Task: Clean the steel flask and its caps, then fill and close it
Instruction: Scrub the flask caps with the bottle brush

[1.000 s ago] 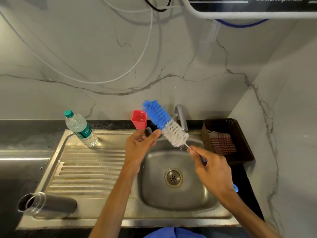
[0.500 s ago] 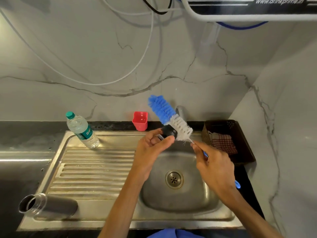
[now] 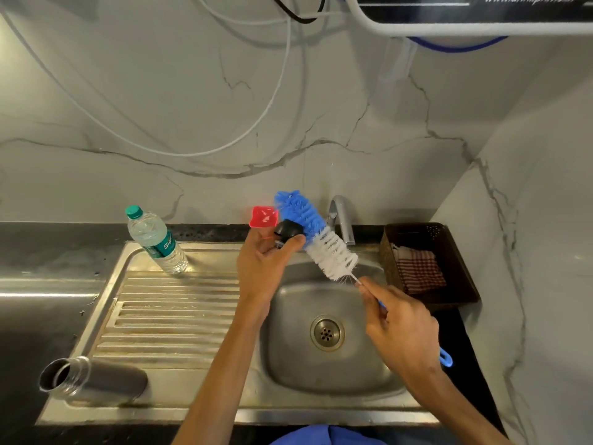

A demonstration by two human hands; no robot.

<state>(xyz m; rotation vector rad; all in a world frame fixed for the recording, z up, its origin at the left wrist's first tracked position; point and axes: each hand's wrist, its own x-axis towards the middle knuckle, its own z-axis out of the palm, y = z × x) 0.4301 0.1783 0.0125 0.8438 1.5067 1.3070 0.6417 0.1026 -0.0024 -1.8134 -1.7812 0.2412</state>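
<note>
Left hand point(image 3: 263, 264) pinches black cap point(image 3: 287, 230); right hand point(image 3: 401, 329) grips blue-white bottle brush point(image 3: 317, 236) against it.

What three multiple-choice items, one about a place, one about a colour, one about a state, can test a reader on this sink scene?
1. Where does the steel flask lie?
A. in the basin
B. on the draining board's near left corner
C. in the basket

2. What colour is the plastic bottle cap?
A. green
B. red
C. white

3. What does the left hand hold?
A. nothing
B. the tap
C. a black cap

Answers: 1 B, it lies on its side there, uncapped. 2 A, the top is green. 3 C, fingers pinch it against the brush held by the right hand.
</note>
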